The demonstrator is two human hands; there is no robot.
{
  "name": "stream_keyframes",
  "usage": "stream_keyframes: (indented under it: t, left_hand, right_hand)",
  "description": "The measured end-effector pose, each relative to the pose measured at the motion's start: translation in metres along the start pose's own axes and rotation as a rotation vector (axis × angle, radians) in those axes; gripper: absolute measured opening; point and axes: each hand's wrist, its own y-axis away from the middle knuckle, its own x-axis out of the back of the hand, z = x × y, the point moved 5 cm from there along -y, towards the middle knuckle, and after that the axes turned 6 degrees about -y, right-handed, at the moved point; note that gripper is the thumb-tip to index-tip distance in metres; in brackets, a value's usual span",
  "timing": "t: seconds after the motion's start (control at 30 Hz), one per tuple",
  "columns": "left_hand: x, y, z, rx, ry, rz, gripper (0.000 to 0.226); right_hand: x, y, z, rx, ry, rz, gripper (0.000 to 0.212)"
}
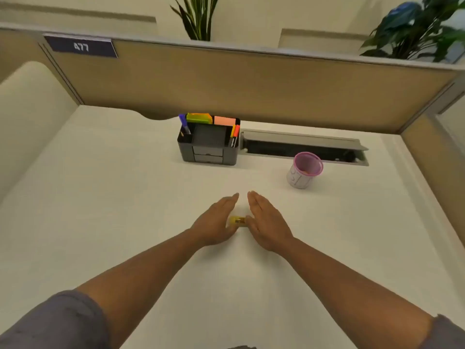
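A: Hands status?
B: My left hand [216, 221] and right hand [269, 222] are both flat, fingers straight, gripping nothing. The small yellow item [237, 220] lies on the tabletop [125, 197] between them, touching both.
A: Any text?
B: The partition plate [81, 47] reads "A77". Print on the yellow item and on the marker [235, 138] in the black organizer [208, 152] is too blurred to read.
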Motion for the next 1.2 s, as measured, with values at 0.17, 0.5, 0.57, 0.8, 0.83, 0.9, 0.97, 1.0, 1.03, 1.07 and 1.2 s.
stream_keyframes:
  t: [0.17,0.5,0.57,0.8,0.83,0.9,0.97,1.0,1.03,1.07,1.2]
  left_hand:
    - [-0.021,-0.005,-0.006,0.002,-0.015,-0.081,0.091]
    - [-0.006,-0.017,0.002,0.062,0.180,-0.050,0.025]
    - [0.002,-0.022,0.003,0.064,0.260,-0.031,0.019]
    - [0.027,-0.026,0.002,0.122,0.494,0.065,0.033]
    - [0.030,-0.026,0.003,0.115,0.510,0.075,0.033]
    - [0.036,-0.025,0.006,0.108,0.517,0.093,0.033]
    - [0.041,-0.025,0.009,0.105,0.486,0.092,0.030]
    - [0.042,-0.024,0.011,0.098,0.467,0.087,0.028]
    - [0.044,-0.024,0.012,0.090,0.448,0.081,0.027]
    - [0.045,-0.023,0.014,0.081,0.429,0.076,0.027]
    - [0.048,-0.022,0.018,0.066,0.406,0.053,0.027]
  right_hand:
    - [-0.017,0.000,0.010,-0.111,-0.202,-0.057,0.065]
    - [-0.017,-0.005,0.019,-0.172,-0.483,0.102,0.036]
    - [-0.013,-0.005,0.022,-0.240,-0.645,0.153,0.028]
    - [0.004,-0.004,0.024,-0.343,-1.039,0.183,0.017]
    - [0.006,-0.004,0.023,-0.343,-1.059,0.186,0.015]
    - [0.009,-0.004,0.022,-0.343,-1.083,0.181,0.014]
    - [0.013,-0.004,0.020,-0.338,-1.097,0.167,0.014]
    - [0.015,-0.004,0.019,-0.332,-1.099,0.160,0.015]
    - [0.016,-0.003,0.018,-0.330,-1.098,0.153,0.015]
    - [0.017,-0.003,0.018,-0.328,-1.096,0.146,0.015]
    - [0.016,0.000,0.019,-0.346,-1.107,0.117,0.015]
